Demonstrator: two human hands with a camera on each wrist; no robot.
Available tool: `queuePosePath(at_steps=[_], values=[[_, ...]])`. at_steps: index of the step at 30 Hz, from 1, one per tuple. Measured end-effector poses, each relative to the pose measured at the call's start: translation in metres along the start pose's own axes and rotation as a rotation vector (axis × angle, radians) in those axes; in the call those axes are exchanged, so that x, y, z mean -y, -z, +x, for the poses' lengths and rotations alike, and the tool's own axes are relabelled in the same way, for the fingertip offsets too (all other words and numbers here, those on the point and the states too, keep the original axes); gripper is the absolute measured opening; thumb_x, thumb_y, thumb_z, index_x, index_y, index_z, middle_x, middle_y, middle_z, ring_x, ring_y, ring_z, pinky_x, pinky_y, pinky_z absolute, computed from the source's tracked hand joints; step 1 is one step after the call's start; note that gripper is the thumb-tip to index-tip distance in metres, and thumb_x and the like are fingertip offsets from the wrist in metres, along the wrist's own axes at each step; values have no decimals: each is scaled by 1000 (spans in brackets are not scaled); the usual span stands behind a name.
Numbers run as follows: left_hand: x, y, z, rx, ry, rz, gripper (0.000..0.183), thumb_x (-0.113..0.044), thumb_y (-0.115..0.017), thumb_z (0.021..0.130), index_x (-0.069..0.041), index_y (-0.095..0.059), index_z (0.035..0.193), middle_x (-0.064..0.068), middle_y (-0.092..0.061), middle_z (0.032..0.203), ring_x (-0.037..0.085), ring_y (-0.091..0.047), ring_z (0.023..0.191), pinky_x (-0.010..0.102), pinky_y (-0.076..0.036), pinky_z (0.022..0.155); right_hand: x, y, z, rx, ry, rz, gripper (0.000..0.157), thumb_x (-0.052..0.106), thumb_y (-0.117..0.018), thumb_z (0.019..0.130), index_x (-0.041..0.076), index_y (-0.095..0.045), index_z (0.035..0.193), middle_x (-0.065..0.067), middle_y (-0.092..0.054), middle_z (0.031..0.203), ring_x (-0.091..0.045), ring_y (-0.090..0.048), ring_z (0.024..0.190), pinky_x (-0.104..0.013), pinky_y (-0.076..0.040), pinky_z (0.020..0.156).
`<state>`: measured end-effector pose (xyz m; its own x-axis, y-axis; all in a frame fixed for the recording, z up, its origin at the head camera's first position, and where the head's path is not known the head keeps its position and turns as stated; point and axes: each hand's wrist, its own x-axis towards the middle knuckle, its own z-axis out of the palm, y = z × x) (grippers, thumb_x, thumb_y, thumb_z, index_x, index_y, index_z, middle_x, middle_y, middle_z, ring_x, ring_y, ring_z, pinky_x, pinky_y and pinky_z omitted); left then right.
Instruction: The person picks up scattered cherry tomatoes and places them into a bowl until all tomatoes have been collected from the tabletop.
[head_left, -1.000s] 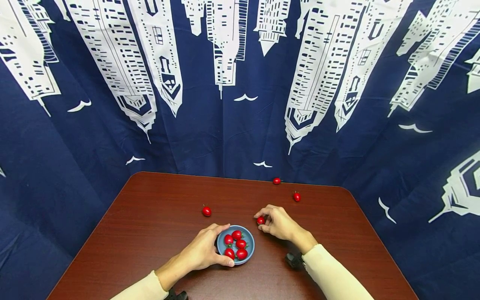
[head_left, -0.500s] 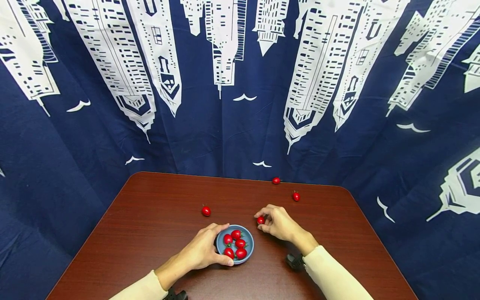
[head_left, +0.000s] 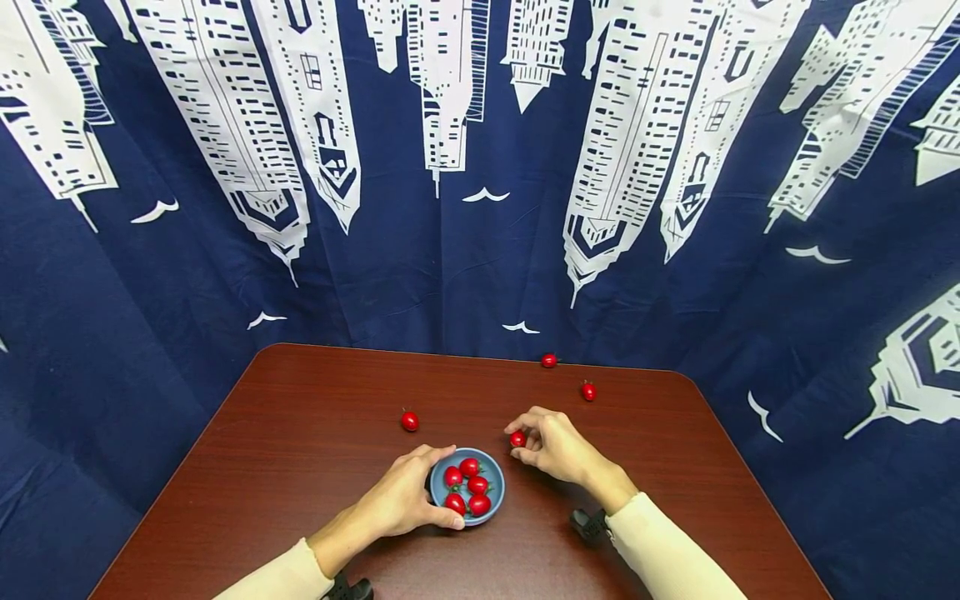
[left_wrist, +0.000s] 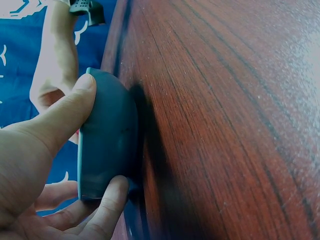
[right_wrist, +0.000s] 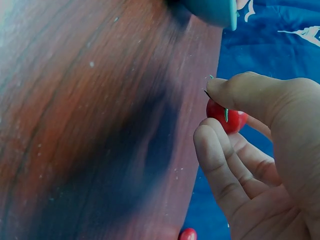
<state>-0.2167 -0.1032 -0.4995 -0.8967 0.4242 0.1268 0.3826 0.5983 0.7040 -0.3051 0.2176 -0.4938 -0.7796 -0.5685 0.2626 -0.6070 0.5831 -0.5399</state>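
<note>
**One red tomato (head_left: 517,439) pinched, one blue bowl (left_wrist: 107,135) held**

The left hand (head_left: 408,498) holds the blue bowl by its left side. Its grip is curled round it, with the thumb on the near side and the fingers on the far side. The blue bowl is about halfway between the left and right edges of the brown tabletop (head_left: 300,433), well in from the far edge. Five small tomatoes (head_left: 477,485) lie inside it (some show little green stems).

The right hand (head_left: 558,448) has the red tomato. Its grip is pinched together on it, thumb and fingers. The red tomato is just beside the blue bowl, to its right and a bit nearer the far edge. I cannot tell if it touches the tabletop.

The back tomato (head_left: 549,360) sits right by the far edge. The corner tomato (head_left: 588,391) is a little in from there, toward the far right corner. The left tomato (head_left: 408,421) lies between the blue bowl and the far edge, over to the left. Behind the tabletop hangs a blue cloth (head_left: 390,275) with white buildings, upside down.
</note>
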Motion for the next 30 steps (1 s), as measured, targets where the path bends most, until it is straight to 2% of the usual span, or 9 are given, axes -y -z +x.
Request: queuePosePath(at_steps=[11, 16, 23, 30], values=[[0, 0, 0, -3, -7, 0, 107, -37, -113, 75, 3, -64, 162, 11, -76, 133, 25, -67, 119, 34, -60, 101, 19, 4, 0, -20, 43, -12, 32, 4, -97, 93, 4, -85, 123, -4, -76, 104, -1, -68, 80, -20, -64, 72], [0, 0, 0, -1, -13, -3, 107, -37, -113, 75, 3, -64, 162, 11, -76, 133, 24, -66, 116, 32, -60, 98, 30, 5, 1, -29, 75, -8, 33, 2, -97, 93, 4, -85, 123, -5, -77, 105, -7, -72, 82, -21, -66, 73], [1, -1, 1, -4, -10, -4, 108, -38, -113, 75, 3, -64, 162, 11, -76, 133, 24, -67, 118, 33, -60, 100, 45, 5, 1, -38, 117, -23, 33, 4, -96, 93, 10, -85, 123, -2, -78, 106, -14, -75, 82, -25, -67, 74], [2, -2, 2, 13, 11, -9, 109, -41, -112, 77, 2, -63, 164, 9, -75, 138, 24, -65, 122, 32, -60, 99, 61, 4, -1, -32, 164, -22, 32, 7, -97, 94, 12, -85, 124, -1, -79, 108, -11, -74, 84, -27, -68, 74]])
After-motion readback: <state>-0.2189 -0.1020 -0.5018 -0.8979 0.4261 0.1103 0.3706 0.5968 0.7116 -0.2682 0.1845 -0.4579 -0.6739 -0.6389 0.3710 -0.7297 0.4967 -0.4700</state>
